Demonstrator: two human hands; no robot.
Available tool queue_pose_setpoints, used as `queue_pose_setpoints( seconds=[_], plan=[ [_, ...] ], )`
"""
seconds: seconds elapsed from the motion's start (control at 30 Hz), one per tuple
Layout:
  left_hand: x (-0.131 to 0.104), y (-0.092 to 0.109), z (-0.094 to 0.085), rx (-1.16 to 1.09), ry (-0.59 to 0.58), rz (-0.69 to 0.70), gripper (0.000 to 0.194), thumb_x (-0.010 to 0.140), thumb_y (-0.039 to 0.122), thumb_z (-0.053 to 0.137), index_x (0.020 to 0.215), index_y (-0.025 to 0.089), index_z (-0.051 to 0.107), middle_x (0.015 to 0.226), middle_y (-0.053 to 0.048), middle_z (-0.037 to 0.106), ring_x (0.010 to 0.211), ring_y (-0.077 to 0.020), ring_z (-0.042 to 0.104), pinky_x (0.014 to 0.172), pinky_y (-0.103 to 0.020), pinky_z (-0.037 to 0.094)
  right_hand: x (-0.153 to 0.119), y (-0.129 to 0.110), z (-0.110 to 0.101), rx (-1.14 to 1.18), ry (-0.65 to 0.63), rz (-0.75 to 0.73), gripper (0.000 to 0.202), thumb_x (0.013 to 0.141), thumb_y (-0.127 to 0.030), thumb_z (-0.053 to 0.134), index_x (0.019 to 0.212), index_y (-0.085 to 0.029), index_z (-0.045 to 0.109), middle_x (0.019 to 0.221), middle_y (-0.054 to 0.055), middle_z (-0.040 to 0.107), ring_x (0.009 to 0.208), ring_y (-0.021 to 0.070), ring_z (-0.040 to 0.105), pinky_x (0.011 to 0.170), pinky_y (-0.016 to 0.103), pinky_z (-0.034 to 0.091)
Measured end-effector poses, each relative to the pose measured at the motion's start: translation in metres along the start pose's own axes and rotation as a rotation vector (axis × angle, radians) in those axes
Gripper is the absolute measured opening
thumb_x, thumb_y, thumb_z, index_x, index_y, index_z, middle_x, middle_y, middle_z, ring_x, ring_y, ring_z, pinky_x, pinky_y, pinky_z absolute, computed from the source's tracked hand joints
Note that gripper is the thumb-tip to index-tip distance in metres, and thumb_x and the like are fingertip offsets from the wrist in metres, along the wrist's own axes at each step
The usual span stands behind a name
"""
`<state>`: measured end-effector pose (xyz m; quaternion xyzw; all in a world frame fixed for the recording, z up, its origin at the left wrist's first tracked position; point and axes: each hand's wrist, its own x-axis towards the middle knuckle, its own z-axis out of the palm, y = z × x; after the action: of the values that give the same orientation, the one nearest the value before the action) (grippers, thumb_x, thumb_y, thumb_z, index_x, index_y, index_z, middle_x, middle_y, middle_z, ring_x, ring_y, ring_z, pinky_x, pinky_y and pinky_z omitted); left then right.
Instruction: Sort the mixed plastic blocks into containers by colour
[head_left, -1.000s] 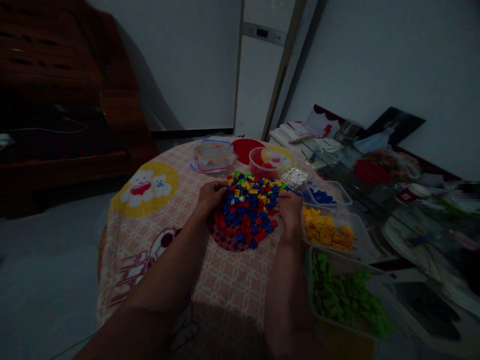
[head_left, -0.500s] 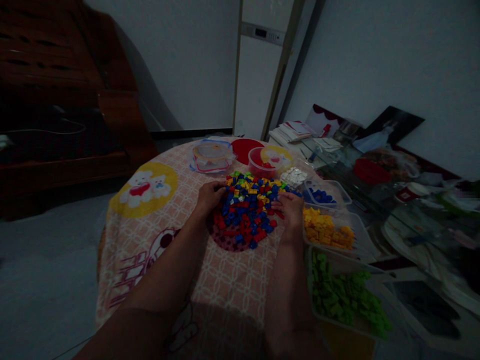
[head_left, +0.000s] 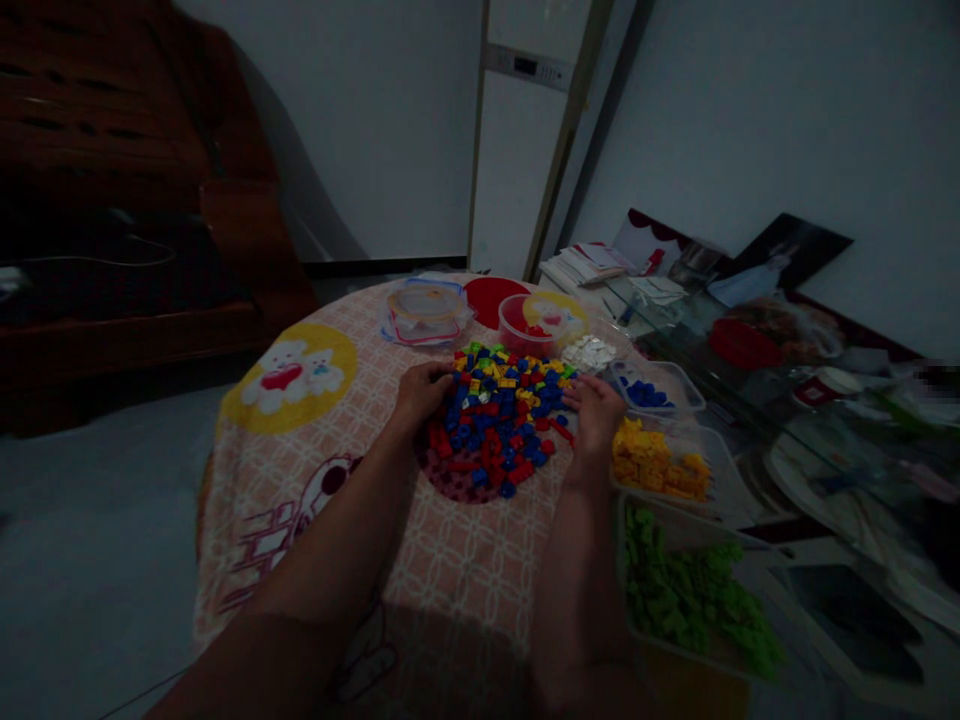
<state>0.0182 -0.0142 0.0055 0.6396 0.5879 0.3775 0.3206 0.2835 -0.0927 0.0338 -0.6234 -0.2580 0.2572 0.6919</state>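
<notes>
A pile of mixed red, blue, yellow and green bricks (head_left: pixel 491 415) lies on a round table with a patterned cloth. At the pile's left edge rests my left hand (head_left: pixel 425 392), its fingers bent in against the bricks; whatever is between them is too small to make out. My right hand (head_left: pixel 598 408) is at the right edge of the pile, fingers drawn together, and what they hold, if anything, is hidden. Beside it are clear tubs of blue bricks (head_left: pixel 646 392), yellow bricks (head_left: pixel 660 462) and green bricks (head_left: pixel 694 590).
White pieces (head_left: pixel 589 352) lie behind the pile, near a round tub with red pieces (head_left: pixel 525 328). Stacked clear lids (head_left: pixel 426 308) and a red disc (head_left: pixel 491 300) sit at the back. A cluttered glass table (head_left: pixel 675 325) stands to the right.
My right hand has moved a little to the right, away from the pile's middle. My left hand has stayed nearly in place at the left edge.
</notes>
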Motion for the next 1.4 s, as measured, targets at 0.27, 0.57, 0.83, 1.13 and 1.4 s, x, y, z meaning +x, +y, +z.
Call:
queue_pose_setpoints(
  seconds=[0.27,0.57,0.83,1.13,1.4],
  plan=[
    [0.001,-0.001,0.001,0.028,0.004,0.003,0.033,0.079,0.027,0.062,0.106,0.02,0.08,0.102,-0.005,0.08,0.09,-0.0222,0.072,0.086,-0.03,0.055,-0.015,0.009,0.007,-0.738,-0.215,-0.196,0.028,0.081,-0.025,0.059,0.1,-0.015,0.078,0.091,0.008,0.078,0.086,0.022,0.073,0.083,0.032,0.056],
    [0.001,-0.003,0.002,0.014,-0.008,-0.011,0.035,0.079,0.027,0.061,0.109,0.02,0.079,0.101,-0.005,0.08,0.089,-0.0215,0.072,0.085,-0.03,0.055,-0.026,0.006,0.016,-1.07,-0.27,-0.298,0.034,0.085,-0.017,0.065,0.118,-0.023,0.072,0.116,0.01,0.075,0.109,0.0256,0.069,0.096,0.036,0.05],
    [0.001,-0.002,0.001,0.025,0.0,0.003,0.034,0.079,0.027,0.062,0.107,0.02,0.079,0.103,-0.005,0.08,0.092,-0.022,0.072,0.088,-0.03,0.055,-0.028,0.003,0.018,-1.112,-0.24,-0.281,0.026,0.088,-0.023,0.066,0.113,-0.019,0.071,0.109,0.011,0.076,0.104,0.0252,0.07,0.089,0.032,0.049],
    [0.002,-0.001,0.001,0.034,0.0,0.007,0.035,0.079,0.024,0.061,0.108,0.018,0.079,0.103,-0.005,0.08,0.092,-0.0223,0.073,0.086,-0.03,0.055,-0.022,0.009,0.014,-1.108,-0.276,-0.291,0.028,0.085,-0.025,0.069,0.112,-0.02,0.072,0.111,0.01,0.076,0.105,0.0247,0.069,0.09,0.032,0.048],
    [0.0,0.001,0.0,0.024,-0.002,-0.006,0.035,0.08,0.024,0.062,0.109,0.017,0.079,0.105,-0.007,0.08,0.092,-0.0224,0.073,0.087,-0.03,0.055,-0.018,0.013,0.014,-0.934,-0.162,-0.286,0.016,0.082,-0.033,0.069,0.088,-0.018,0.072,0.095,0.01,0.077,0.096,0.024,0.07,0.087,0.032,0.051]
  ],
)
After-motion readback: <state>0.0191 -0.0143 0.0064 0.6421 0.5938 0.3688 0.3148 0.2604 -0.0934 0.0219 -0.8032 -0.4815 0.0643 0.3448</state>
